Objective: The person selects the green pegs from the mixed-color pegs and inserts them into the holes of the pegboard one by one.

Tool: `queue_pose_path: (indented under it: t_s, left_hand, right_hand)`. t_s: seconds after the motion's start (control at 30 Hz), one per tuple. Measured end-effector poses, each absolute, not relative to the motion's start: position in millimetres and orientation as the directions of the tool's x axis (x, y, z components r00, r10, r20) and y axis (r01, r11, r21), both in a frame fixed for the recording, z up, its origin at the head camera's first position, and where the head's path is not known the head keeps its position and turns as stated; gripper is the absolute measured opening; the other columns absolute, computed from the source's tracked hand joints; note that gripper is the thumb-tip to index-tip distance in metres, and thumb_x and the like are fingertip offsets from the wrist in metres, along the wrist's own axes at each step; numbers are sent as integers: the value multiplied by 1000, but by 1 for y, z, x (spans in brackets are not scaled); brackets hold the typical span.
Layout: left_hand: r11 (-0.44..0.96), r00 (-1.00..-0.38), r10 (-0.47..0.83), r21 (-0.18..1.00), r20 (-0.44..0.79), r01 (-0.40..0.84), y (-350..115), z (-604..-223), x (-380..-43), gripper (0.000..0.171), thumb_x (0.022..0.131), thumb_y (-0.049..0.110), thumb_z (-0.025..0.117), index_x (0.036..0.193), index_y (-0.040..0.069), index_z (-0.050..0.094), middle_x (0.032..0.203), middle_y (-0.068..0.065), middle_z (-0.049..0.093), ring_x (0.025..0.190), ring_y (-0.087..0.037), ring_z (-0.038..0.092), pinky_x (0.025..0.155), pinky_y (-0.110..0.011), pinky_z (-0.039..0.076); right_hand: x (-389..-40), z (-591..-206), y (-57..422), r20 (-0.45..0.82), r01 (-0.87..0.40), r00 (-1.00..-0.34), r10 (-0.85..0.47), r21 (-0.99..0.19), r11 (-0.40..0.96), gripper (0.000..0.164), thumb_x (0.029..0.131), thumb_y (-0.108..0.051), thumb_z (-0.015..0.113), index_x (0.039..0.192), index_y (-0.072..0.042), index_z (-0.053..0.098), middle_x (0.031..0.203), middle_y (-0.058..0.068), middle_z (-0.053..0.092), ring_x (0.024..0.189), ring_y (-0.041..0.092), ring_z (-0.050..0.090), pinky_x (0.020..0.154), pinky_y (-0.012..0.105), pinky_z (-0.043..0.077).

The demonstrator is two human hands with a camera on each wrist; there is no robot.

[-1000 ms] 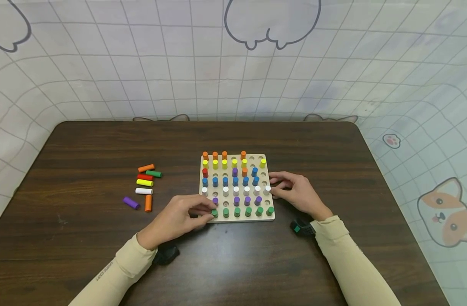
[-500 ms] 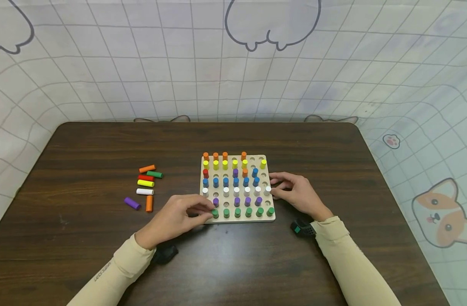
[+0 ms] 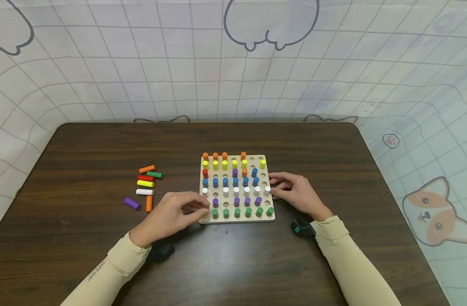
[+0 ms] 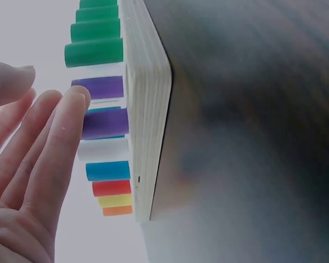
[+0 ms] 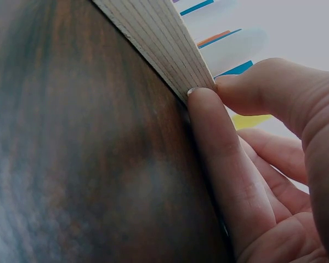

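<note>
A pale wooden pegboard (image 3: 233,218) carries upright pegs in colour rows, among them green pegs (image 3: 237,212) along the front and white pegs (image 3: 236,191) further in. My left hand (image 3: 174,212) is at its front left corner, thumb and fingers apart with nothing between them. In the left wrist view, a fingertip overlaps a purple peg (image 4: 107,123) standing in the board. The left hand hides the board's left edge there in the head view. At the right side, my right hand (image 3: 298,193) holds the board's edge (image 5: 159,49) with thumb and forefinger.
Left of the board, loose pegs lie on the dark wooden table (image 3: 84,238): orange (image 3: 147,169), green (image 3: 154,174), red (image 3: 145,178), yellow (image 3: 145,183), white (image 3: 144,192), purple (image 3: 132,203) and another orange one. A patterned cloth (image 3: 202,63) hangs behind the table.
My left hand has drawn back leftward from the front left green peg, and its thumb and fingers have come off the pegs there. The right hand has stayed at the board's edge.
</note>
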State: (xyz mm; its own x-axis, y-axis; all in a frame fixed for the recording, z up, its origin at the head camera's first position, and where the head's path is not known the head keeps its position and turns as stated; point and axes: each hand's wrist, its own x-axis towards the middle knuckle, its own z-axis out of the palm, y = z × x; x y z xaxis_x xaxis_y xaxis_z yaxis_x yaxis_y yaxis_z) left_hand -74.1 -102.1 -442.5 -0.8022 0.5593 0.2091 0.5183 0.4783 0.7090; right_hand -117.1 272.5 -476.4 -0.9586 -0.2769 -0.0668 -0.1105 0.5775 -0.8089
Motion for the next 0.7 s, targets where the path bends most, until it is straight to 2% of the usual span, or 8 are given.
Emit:
queue_pose_path:
  t_s: [0.43, 0.7]
  left_hand:
    - [479, -783, 558, 665, 274, 574, -112, -429, -80, 16, 89, 12, 81, 105, 12, 77, 99, 6, 80, 86, -3, 75, 78, -22, 64]
    - [573, -847, 493, 658, 201, 490, -131, -420, -92, 18, 90, 15, 81, 108, 16, 76, 102, 5, 79, 87, -6, 73, 80, -23, 64]
  right_hand:
    - [-118, -479, 272, -73, -106, -959, -272, -802, 588, 47, 95, -27, 75, 140, -15, 64, 121, 6, 76, 90, 11, 75, 81, 21, 57]
    - [-118, -478, 272, -68, -111, -960, -272, -799, 592, 47, 95, -27, 75, 139, -15, 64, 121, 6, 76, 90, 10, 75, 81, 21, 57]
